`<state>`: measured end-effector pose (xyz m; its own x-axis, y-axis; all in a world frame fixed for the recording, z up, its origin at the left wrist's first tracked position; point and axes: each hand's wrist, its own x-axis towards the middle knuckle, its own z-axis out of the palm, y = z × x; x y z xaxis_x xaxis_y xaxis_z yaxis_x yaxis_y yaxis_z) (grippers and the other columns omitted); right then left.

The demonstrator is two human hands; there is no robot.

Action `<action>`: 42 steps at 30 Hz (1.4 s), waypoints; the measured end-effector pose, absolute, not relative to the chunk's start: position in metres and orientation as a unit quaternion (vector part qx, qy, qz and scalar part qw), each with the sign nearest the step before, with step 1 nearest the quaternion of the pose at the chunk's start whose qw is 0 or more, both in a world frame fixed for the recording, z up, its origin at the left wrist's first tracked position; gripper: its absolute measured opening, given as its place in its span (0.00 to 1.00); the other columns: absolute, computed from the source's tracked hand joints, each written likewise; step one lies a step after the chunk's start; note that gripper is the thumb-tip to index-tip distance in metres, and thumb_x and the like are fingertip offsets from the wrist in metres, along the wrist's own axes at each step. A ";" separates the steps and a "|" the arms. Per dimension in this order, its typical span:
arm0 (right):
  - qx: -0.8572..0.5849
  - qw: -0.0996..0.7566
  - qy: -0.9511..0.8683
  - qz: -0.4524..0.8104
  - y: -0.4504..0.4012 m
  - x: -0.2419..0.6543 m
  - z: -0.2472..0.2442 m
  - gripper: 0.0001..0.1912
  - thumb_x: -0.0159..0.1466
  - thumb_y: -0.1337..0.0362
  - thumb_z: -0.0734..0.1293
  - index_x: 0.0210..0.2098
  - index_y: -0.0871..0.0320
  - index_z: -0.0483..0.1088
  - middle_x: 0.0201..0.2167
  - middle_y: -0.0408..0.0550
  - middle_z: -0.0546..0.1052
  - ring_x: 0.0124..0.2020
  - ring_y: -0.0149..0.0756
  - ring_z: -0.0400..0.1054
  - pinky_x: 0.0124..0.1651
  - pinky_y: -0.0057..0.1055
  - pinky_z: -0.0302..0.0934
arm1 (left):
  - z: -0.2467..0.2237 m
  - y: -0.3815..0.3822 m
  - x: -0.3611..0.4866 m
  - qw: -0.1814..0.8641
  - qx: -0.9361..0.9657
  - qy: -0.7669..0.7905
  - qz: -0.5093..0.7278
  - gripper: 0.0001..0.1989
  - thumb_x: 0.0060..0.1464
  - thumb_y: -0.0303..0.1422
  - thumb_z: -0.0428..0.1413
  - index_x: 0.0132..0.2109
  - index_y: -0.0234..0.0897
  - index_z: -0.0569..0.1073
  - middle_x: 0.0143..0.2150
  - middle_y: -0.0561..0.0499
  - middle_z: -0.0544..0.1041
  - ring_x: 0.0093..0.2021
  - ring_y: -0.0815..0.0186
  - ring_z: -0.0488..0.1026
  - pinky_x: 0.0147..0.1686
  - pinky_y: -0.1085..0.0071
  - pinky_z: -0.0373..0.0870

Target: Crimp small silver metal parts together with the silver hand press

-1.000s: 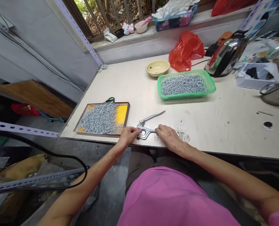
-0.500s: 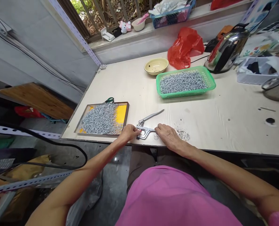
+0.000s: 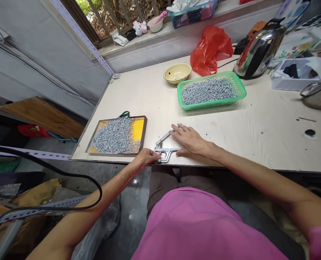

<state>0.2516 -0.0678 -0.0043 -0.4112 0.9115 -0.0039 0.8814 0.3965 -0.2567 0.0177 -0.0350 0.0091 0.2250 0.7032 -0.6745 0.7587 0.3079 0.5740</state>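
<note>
A silver hand tool like pliers [image 3: 171,150] lies near the table's front edge, its two handles spread to the right. My left hand [image 3: 147,156] is closed at the tool's head, beside a small red part; what its fingertips pinch is too small to make out. My right hand [image 3: 189,139] is spread over the handles, fingers on the upper one and thumb by the lower one. Left of the tool, a shallow tray [image 3: 145,131] with a yellow bottom holds many small metal pieces. A green basket [image 3: 213,105] farther back holds similar pieces.
Dark green scissors handles [image 3: 125,114] show behind the tray. Toward the back are a cream bowl [image 3: 177,73], a red plastic bag [image 3: 210,50] and a metal kettle [image 3: 260,52]. A grey-white box [image 3: 287,83] sits at the right.
My right hand has opened from the lower handle and now spans both handles. My left hand remains at the tool's head. The view has shifted slightly.
</note>
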 end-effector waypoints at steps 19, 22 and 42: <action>-0.492 0.057 -0.854 0.160 -0.062 0.248 0.001 0.26 0.60 0.59 0.70 0.55 0.59 0.63 0.47 0.55 0.71 0.47 0.44 0.63 0.43 0.35 0.56 | 0.013 -0.053 0.022 0.318 0.713 0.625 -0.024 0.17 0.54 0.42 0.55 0.26 0.33 0.71 0.23 0.53 0.68 0.26 0.68 0.66 0.29 0.72 0.64; -0.509 0.063 -0.842 0.168 -0.071 0.246 0.005 0.24 0.62 0.63 0.68 0.56 0.58 0.61 0.47 0.54 0.72 0.47 0.43 0.62 0.43 0.35 0.56 | 0.013 -0.058 0.035 0.143 0.839 0.523 0.035 0.10 0.56 0.37 0.55 0.38 0.33 0.74 0.38 0.46 0.74 0.41 0.60 0.69 0.42 0.65 0.66; -0.544 -0.014 -0.819 0.185 -0.061 0.259 0.016 0.08 0.63 0.63 0.67 0.39 0.61 0.72 0.41 0.54 0.73 0.44 0.41 0.66 0.39 0.31 0.56 | 0.006 -0.017 0.083 0.128 0.928 0.343 -0.067 0.13 0.55 0.38 0.58 0.44 0.35 0.74 0.41 0.47 0.72 0.45 0.58 0.67 0.42 0.64 0.67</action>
